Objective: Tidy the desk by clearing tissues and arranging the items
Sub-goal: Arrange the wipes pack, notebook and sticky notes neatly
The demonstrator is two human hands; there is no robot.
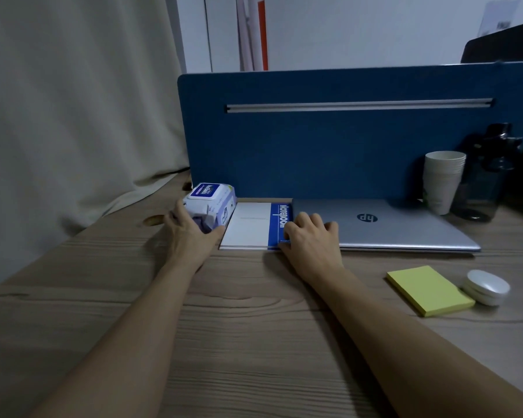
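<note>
A white and purple pack of wet wipes (212,203) stands at the back left of the wooden desk (248,327), and my left hand (191,233) cups its near end. Right of it lies a white notebook with a blue spine (254,224). My right hand (311,236) rests flat on the notebook's near right corner, fingers reaching onto the closed silver laptop (384,224) beside it. A yellow pad of sticky notes (429,289) and a small white round case (486,286) lie at the near right.
A blue partition panel (329,140) closes off the desk's back edge. A stack of paper cups (443,179) and a dark bottle (486,182) stand at the back right. A beige curtain (73,116) hangs at the left.
</note>
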